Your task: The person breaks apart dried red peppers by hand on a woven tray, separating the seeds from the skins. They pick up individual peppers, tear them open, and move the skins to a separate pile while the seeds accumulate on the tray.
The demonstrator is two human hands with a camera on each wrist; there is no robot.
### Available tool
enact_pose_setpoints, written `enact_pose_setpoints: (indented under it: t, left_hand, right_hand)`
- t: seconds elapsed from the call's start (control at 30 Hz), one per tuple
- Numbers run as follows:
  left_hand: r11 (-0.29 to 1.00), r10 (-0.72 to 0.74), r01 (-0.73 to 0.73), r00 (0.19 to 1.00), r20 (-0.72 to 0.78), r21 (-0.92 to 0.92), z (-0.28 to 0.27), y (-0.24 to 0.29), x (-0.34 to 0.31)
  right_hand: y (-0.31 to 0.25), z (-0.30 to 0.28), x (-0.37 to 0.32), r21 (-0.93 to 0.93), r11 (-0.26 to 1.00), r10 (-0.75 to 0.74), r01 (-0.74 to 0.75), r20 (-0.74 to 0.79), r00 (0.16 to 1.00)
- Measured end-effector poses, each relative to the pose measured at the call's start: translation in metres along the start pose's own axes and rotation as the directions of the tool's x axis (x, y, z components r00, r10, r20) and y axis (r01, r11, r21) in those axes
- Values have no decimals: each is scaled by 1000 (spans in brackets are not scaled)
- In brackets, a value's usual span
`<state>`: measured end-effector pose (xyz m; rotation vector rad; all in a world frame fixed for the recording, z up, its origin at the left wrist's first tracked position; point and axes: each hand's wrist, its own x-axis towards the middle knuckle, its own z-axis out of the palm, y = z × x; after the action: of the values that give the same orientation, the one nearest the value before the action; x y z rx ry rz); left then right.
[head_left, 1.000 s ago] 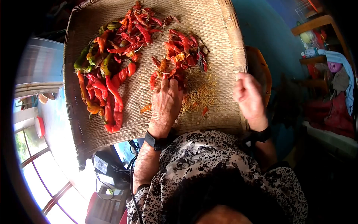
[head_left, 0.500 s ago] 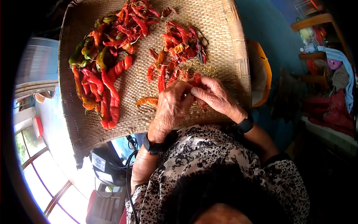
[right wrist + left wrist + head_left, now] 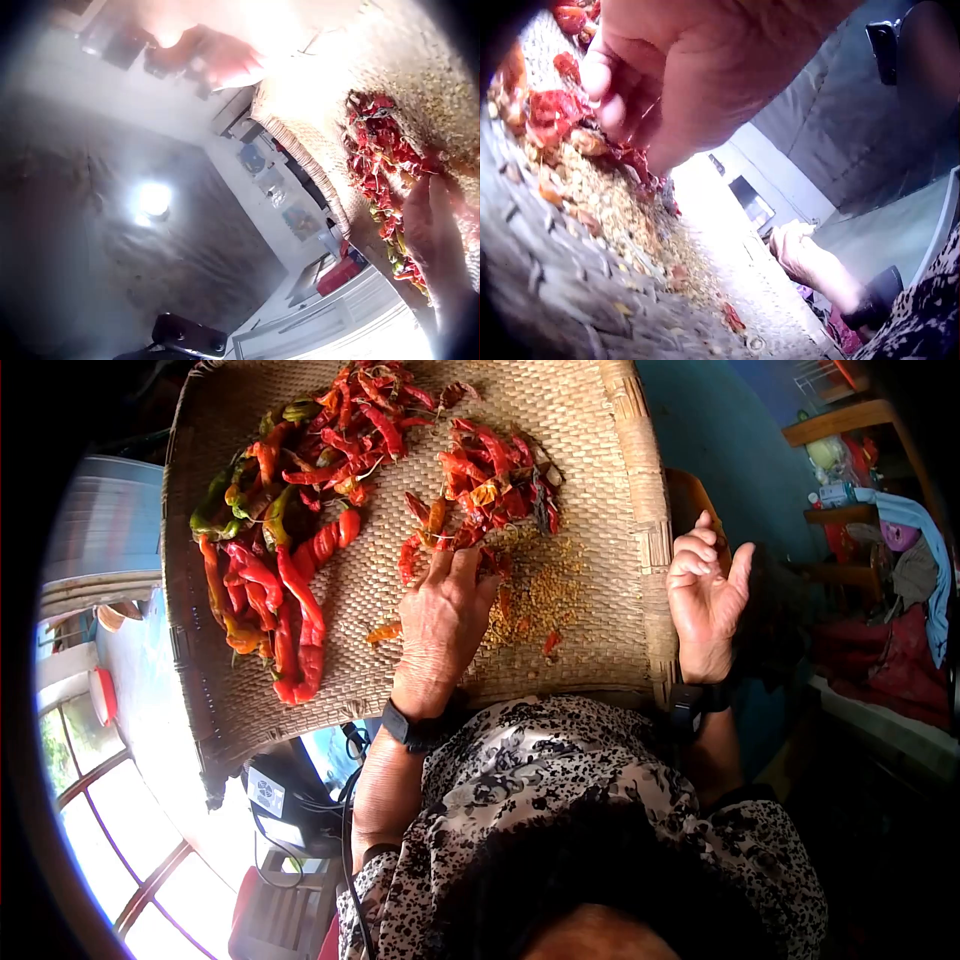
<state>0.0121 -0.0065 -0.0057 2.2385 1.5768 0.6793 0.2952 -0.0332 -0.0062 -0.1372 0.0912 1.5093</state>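
Note:
On the woven tray (image 3: 390,600), my left hand (image 3: 437,630) reaches into dried red chillies (image 3: 490,470) near their lower end. The left wrist view shows its fingers and thumb (image 3: 664,82) curled round a dark red dried piece (image 3: 634,159), partly hidden by the hand. Loose yellow seeds (image 3: 540,595) and a few red scraps lie just right of that hand. My right hand (image 3: 706,595) is raised past the tray's right rim, palm up, fingers loosely bent and thumb apart, holding nothing. In the right wrist view it is blurred by glare.
Larger fresh red and green peppers (image 3: 300,600) lie on the tray's left side, with more red chillies (image 3: 370,420) above them. An orange-rimmed container (image 3: 688,495) stands beyond the right rim. Shelves with cloths (image 3: 905,590) are at far right, and cables (image 3: 350,790) hang below the tray.
Half a second ago both hands met over the seeds around a red piece. The right hand has since moved right, past the rim, and emptied; the left has returned to the dried chillies.

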Motion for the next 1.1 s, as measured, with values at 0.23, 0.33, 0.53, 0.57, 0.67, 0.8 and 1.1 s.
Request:
enact_pose_setpoints:
  t: [0.23,0.33,0.53,0.57,0.67,0.8,1.1]
  left_hand:
    - [980,61,-55,998,-27,192,13,-8,4]
    - [972,66,-61,998,-12,229,13,-9,5]
    - [985,-61,54,997,41,163,3,-5,3]
    - [994,-91,93,995,51,-53,-3,-1,1]
    - [845,-156,245,963,219,-476,-16,9,-4]
    - [662,-129,327,936,328,-674,-16,10,-13]
    - [968,-132,137,990,-42,211,-61,-35,-39]
  right_hand:
    - [60,8,-7,-836,546,49,52,93,994]
    - [91,11,-8,-996,18,249,84,86,965]
    - [111,3,-9,-988,-154,312,-27,-74,947]
    - [110,0,-8,-987,-163,279,6,-40,960]
    - [108,1,-7,-995,-89,335,-39,-67,940]
    - [104,-5,-7,-999,6,380,-36,-31,924]
    - [25,5,4,-438,898,-13,38,60,998]
